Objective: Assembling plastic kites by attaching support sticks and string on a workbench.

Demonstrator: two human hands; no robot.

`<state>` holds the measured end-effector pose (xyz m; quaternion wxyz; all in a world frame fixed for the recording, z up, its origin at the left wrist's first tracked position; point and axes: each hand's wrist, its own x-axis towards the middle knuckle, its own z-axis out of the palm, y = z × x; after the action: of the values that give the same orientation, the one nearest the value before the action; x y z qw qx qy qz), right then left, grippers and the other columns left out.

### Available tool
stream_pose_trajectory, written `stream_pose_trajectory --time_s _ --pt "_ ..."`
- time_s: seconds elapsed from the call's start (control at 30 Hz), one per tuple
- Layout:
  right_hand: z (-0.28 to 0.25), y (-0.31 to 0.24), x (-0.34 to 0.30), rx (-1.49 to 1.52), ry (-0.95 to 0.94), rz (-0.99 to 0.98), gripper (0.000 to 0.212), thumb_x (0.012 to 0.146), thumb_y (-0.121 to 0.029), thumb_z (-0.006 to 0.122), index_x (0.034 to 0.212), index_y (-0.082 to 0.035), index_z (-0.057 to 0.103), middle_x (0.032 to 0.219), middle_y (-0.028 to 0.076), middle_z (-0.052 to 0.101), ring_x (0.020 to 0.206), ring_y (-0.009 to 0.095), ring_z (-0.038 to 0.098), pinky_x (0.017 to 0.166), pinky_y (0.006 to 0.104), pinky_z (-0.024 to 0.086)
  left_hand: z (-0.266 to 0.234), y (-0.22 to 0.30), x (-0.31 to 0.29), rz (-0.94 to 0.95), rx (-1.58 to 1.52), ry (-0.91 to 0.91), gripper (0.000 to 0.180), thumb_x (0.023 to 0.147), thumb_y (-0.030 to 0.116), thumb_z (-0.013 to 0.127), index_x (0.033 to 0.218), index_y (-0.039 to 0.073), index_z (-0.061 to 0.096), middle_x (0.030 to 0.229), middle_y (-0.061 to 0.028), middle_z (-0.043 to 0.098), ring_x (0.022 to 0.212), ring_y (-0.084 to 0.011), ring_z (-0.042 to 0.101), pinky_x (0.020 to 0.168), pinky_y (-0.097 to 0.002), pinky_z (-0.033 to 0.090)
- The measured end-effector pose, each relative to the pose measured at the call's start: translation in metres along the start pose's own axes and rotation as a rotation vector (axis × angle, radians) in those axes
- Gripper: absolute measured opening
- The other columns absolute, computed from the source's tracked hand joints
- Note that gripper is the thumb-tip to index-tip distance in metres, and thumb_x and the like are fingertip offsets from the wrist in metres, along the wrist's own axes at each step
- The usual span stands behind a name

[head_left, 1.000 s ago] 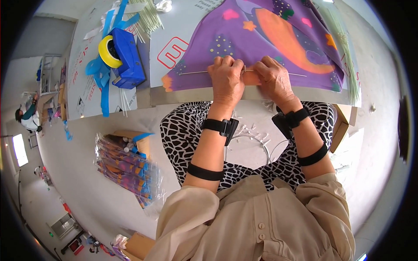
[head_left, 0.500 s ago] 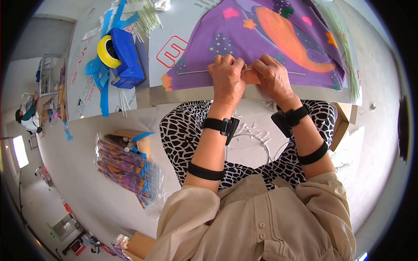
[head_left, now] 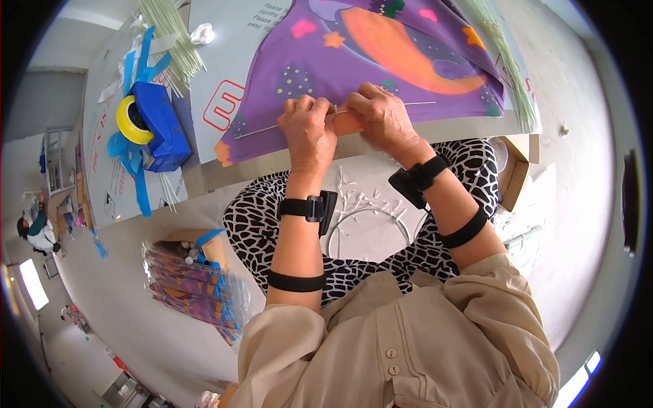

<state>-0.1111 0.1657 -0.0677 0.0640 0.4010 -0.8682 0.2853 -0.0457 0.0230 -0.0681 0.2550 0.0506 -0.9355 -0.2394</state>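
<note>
A purple printed cloth (head_left: 326, 71) with an orange moon, stars and dotted shapes lies over the near part of the table. Along its near edge runs a thin pale rod (head_left: 415, 104), sticking out on both sides of my hands. My left hand (head_left: 307, 136) is closed at the rod and cloth edge, fingertips bent down. Close beside it, my right hand (head_left: 384, 119) pinches the same rod and edge. Between them shows a small orange patch (head_left: 347, 123) at the cloth's border. The fingertips' exact hold is partly hidden.
A blue tape dispenser (head_left: 163, 126) with yellow tape stands on the left, among blue strips. Bundles of thin pale rods (head_left: 166, 41) lie at far left and along the right edge (head_left: 513, 75). Packed printed pieces (head_left: 194, 279) and a cardboard box (head_left: 515, 173) are below table level.
The whole view has shifted and tilted slightly, so the table appears further left. Both hands stay at the rod and cloth edge, with little change in their grip.
</note>
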Motion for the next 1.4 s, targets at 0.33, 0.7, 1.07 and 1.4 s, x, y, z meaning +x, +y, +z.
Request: stream_pose_trajectory --time_s 0.33,0.7,1.07,1.4 --pt "0.0024 0.0004 0.0022 -0.041 0.001 -0.005 0.009 0.072 -0.011 0.059 0.08 -0.008 0.056 0.08 0.008 0.054 0.082 0.027 0.059 0.07 0.0367 0.049 -0.0021 0.002 0.0012 -0.02 0.023 -0.05 0.009 0.07 0.0 0.063 0.073 0.009 0.061 0.074 -0.0023 0.057 0.076 -0.0263 0.053 0.066 -0.0393 0.044" --pt "-0.0003 0.0009 0.0008 -0.034 0.01 -0.009 0.009 0.072 -0.012 0.059 0.081 -0.009 0.059 0.081 0.008 0.054 0.081 0.026 0.058 0.071 0.036 0.048 0.0 0.0009 0.001 -0.025 -0.015 -0.08 0.009 0.069 0.003 0.063 0.071 0.01 0.059 0.075 -0.001 0.054 0.08 -0.0253 0.052 0.07 -0.04 0.039" --pt "0.0019 -0.0044 0.0037 -0.01 0.017 -0.001 0.01 0.073 -0.011 0.058 0.082 -0.008 0.056 0.083 0.01 0.055 0.083 0.029 0.058 0.072 0.0376 0.048 -0.0036 -0.0026 0.0018 0.007 0.011 -0.054 0.011 0.067 0.004 0.06 0.073 0.012 0.059 0.076 -0.0027 0.054 0.082 -0.0274 0.052 0.068 -0.0417 0.038" --pt "-0.0009 -0.002 0.0055 -0.01 -0.009 -0.041 0.012 0.069 -0.005 0.061 0.077 -0.007 0.052 0.08 0.01 0.053 0.079 0.031 0.058 0.066 0.0398 0.047 0.0032 -0.0015 -0.0041 -0.058 0.043 -0.032 0.012 0.067 0.002 0.064 0.072 0.012 0.06 0.075 -0.0002 0.055 0.081 -0.0243 0.052 0.071 -0.0386 0.038"
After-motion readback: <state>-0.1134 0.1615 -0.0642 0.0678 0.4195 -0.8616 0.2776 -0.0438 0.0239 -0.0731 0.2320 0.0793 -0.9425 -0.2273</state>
